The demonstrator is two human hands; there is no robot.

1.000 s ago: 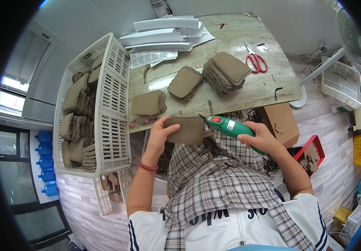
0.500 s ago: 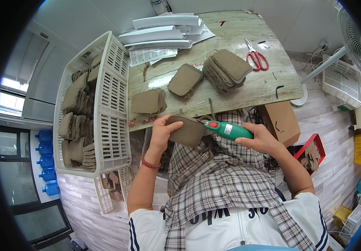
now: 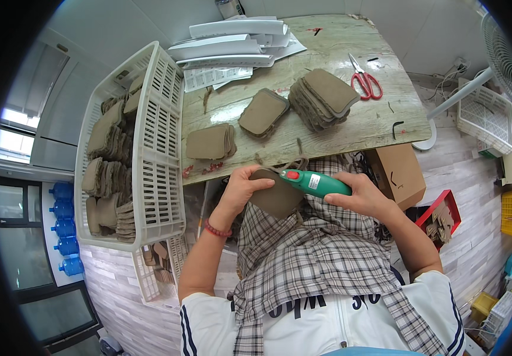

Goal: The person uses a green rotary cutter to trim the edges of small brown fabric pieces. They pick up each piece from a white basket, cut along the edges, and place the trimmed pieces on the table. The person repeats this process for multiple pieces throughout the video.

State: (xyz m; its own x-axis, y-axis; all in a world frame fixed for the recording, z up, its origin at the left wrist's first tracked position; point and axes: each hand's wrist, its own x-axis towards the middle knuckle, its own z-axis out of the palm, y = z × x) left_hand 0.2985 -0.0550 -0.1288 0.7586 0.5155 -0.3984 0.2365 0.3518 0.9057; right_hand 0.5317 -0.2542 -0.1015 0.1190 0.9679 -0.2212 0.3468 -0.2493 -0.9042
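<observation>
Head view: where's the brown pad (image 3: 277, 199)?

Just off the near edge of the table (image 3: 362, 127), in the left hand (image 3: 241, 190): grip closed on its left side, thumb on top, forearm upright.

And the right hand (image 3: 360, 194)?

Its grip wraps the green tool (image 3: 326, 185), forearm slanting inward, tool's nose at the pad's upper edge; contact unclear.

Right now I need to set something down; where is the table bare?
The table is barest between the papers, the scissors and the tall brown stack, small scraps aside. Front left is crowded: two lower stacks near the white crate.
</observation>
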